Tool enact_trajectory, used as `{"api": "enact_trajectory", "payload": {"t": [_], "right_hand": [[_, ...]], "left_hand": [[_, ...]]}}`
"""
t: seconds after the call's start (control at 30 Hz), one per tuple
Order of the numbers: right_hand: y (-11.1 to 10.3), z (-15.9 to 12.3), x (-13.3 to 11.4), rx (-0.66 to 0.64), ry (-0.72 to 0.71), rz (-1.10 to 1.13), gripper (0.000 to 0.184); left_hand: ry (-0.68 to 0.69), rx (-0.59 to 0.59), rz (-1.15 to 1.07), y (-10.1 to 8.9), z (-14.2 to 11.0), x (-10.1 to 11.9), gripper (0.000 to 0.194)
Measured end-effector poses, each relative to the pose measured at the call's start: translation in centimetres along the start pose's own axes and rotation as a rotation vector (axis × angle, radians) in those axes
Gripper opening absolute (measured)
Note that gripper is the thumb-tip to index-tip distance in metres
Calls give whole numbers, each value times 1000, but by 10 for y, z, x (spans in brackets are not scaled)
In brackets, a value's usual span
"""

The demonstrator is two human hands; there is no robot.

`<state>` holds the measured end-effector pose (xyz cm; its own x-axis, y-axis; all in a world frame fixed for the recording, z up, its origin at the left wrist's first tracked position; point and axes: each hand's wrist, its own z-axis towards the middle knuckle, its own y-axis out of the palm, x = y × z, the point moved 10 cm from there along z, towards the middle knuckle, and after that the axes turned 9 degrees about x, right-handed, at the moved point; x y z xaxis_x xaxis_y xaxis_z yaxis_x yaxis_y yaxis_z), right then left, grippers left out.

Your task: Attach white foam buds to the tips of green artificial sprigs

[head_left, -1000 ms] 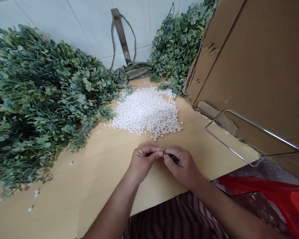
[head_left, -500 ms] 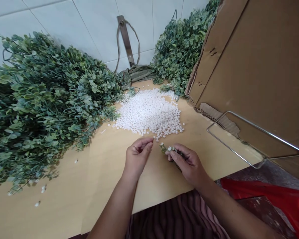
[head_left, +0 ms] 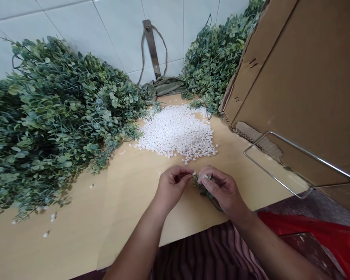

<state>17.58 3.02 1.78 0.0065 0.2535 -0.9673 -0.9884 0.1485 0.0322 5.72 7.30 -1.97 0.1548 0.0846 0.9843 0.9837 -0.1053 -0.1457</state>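
Observation:
In the head view, my right hand [head_left: 224, 191] is closed around a small artificial green sprig [head_left: 203, 190], whose leaves and stem hang below the fingers. A white bead [head_left: 205, 177] shows on the sprig beside my right thumb. My left hand [head_left: 173, 186] is pinched, with thumb and forefinger meeting at another white bead [head_left: 194, 174] at the sprig's left tip. The fingertips partly hide that bead. Just beyond both hands, a heap of white beads [head_left: 175, 132] lies on the pale tabletop [head_left: 134, 202].
Artificial foliage is piled at left [head_left: 61, 116] and at the back right [head_left: 212, 58]. A cardboard box [head_left: 309, 77] stands on the right, with a bent metal wire frame [head_left: 303, 151] before it. Several loose beads lie at lower left. A strap [head_left: 151, 48] leans against the tiled wall.
My left hand has moved right, from the near edge of the bead heap to the sprig's tip. My right hand still holds the sprig, and the hands are now almost touching.

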Motion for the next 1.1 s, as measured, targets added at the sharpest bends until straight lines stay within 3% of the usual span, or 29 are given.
{"api": "enact_trajectory", "payload": {"t": [0.1,0.33,0.43,0.53,0.6,0.67,0.77,1.1], "right_hand": [[2,0,0,-29,-14,22,21],[6,-3,-22,-304,40,338,54],[1,4,-19,-269,158,429,52],[-12,13,1,-58,237,235,36],[-16,15,6,20,186,-22,22],[-6,13,4,-35,85,-233,12],[11,5,0,-129,-28,-424,12],[18,-3,5,27,-91,-675,9]], "left_hand": [[-64,3,-105,2,-2,-2,8],[-68,-1,-267,1,-3,6,16],[-20,-3,-313,-2,-2,11,19],[-12,-35,-323,1,-3,13,21],[-15,-51,-315,3,-4,13,21],[-2,-37,-315,1,-3,14,21],[25,15,-328,-4,-2,15,19],[60,106,-277,-8,-5,17,13]]}}
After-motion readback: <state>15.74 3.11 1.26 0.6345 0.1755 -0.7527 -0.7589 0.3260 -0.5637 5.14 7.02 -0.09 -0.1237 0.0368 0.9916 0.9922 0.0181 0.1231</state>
